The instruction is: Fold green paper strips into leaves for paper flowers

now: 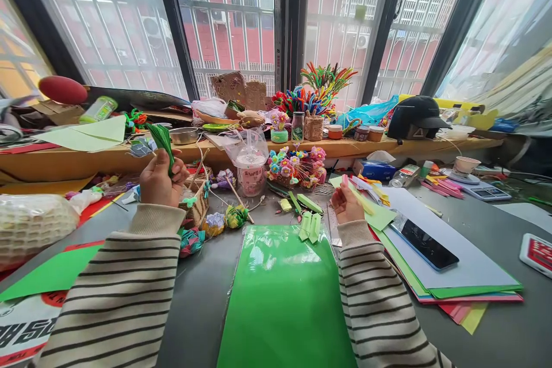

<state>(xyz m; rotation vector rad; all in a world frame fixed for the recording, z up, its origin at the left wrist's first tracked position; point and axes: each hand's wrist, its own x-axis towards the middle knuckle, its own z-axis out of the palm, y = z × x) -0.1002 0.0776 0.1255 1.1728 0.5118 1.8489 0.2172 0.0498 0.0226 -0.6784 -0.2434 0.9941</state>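
Observation:
My left hand (160, 181) is raised above the table's left side, closed around a folded dark green paper piece (162, 141) that sticks up from the fist. My right hand (345, 202) rests at the table's middle right, fingers pinched on a pale yellow-green paper strip (361, 200) lying across a light green sheet (379, 217). Between both hands lies a glossy green paper pack (282, 293). Two small folded green pieces (310, 226) sit at its top edge. Both arms wear striped sleeves.
A stack of coloured paper (470, 284) with a phone (425, 243) on top lies at right. Paper flowers (295, 165), a plastic cup (250, 169), a basket (196, 204) and craft clutter crowd the back. A calculator (487, 191) and a black cap (416, 117) sit far right.

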